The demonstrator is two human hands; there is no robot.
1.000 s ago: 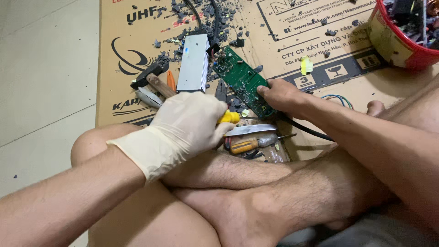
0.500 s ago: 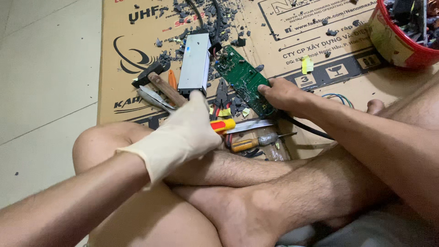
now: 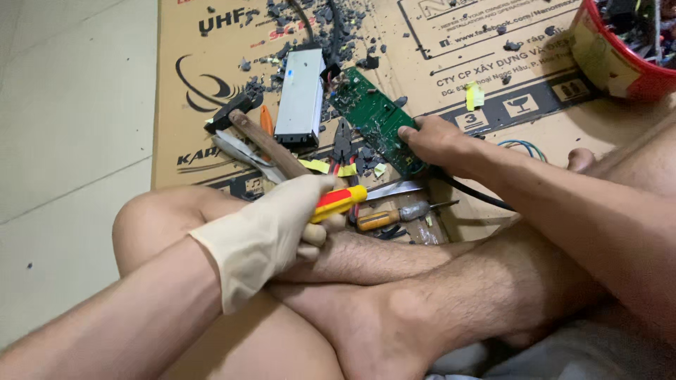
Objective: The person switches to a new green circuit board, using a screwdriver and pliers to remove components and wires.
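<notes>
My left hand (image 3: 282, 222), in a cream rubber glove, is closed around the red and yellow handle of a tool (image 3: 339, 201) just above my crossed legs; its working end is hidden. My bare right hand (image 3: 438, 143) grips the near end of a green circuit board (image 3: 374, 118) that lies tilted on the cardboard. A black cable (image 3: 473, 193) runs out from under that hand towards my leg.
A flattened cardboard sheet (image 3: 204, 112) covers the floor, strewn with dark plastic fragments. On it lie a grey metal casing (image 3: 299, 97), a wooden-handled hammer (image 3: 264, 141), an orange-handled screwdriver (image 3: 394, 215) and a knife blade (image 3: 393, 188). A red bucket (image 3: 620, 53) stands far right.
My left hand has drawn back towards my legs and lifted the red and yellow tool off the pile. My right hand has stayed on the circuit board.
</notes>
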